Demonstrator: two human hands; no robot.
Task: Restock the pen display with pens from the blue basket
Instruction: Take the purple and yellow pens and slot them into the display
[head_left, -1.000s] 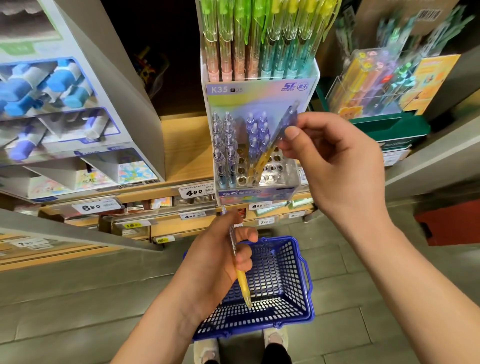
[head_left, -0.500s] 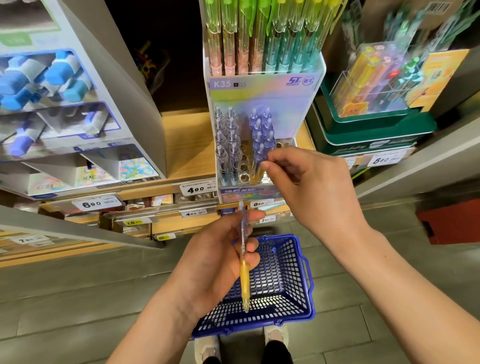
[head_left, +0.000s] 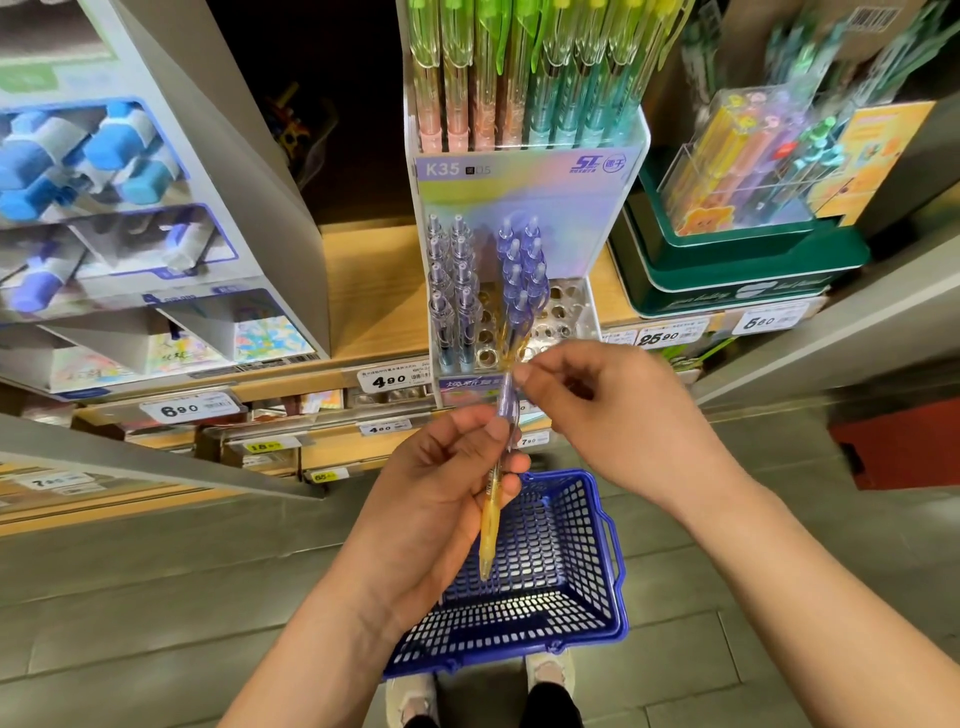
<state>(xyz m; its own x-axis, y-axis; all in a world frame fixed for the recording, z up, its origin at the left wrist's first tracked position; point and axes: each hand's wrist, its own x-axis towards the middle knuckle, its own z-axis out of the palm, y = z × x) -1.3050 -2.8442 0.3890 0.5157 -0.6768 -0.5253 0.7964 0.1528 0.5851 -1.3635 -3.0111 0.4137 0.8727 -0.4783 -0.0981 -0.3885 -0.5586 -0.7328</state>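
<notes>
**Q:** Obstructions?
**A:** My left hand covers the middle of the pen. My left forearm hides the near-left corner of the blue basket. My right hand is blurred at the fingertips.

**Q:** Clearance?
**A:** Open holes lie on the right of the pen display, in its lower rack, just above my right hand.

**Q:** Grip?
**A:** My left fingers curl round the barrel. My right thumb and forefinger pinch the purple top. The tip points down over the basket.

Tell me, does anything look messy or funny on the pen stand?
Nothing is spilled or broken. The pen display has bare holes on the right side of its lower rack. The front purple-topped pens seem to lean a little, unlike the straight clear-topped pens beside them.
</notes>
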